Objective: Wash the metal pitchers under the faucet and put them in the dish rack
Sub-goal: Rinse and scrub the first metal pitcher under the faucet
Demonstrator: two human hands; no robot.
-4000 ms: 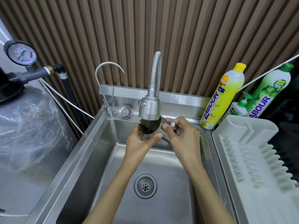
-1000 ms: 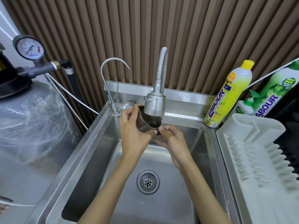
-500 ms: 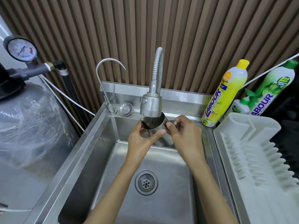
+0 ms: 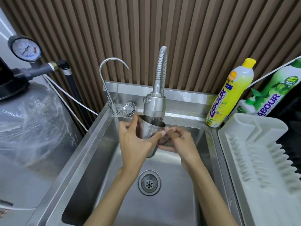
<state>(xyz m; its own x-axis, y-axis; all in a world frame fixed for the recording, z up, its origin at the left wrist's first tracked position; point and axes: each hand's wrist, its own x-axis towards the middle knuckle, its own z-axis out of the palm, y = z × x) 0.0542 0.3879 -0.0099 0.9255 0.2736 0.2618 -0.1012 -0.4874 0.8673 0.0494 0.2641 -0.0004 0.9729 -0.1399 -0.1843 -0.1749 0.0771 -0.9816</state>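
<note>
A small metal pitcher [image 4: 149,128] is held upright right under the spray head of the flexible faucet [image 4: 154,105], above the steel sink [image 4: 91,144]. My left hand [image 4: 135,141] grips the pitcher's body, thumb across its front and fingers round its left side. My right hand [image 4: 177,142] holds the pitcher's right side low down, where its fingers curl round the handle, which they mostly hide. The white dish rack [image 4: 260,160] stands to the right of the sink and holds nothing I can see.
A thin gooseneck tap [image 4: 107,82] and a round strainer [image 4: 128,108] sit at the sink's back left. The drain [image 4: 149,183] lies below my hands. Yellow [image 4: 231,93] and green [image 4: 276,90] detergent bottles stand at the back right. A wrapped tank [image 4: 27,119] with a pressure gauge [image 4: 26,49] fills the left.
The pitcher has turned more upright under the spray head over the last second. My left hand has slid round its body, and my right hand has dropped lower beside it.
</note>
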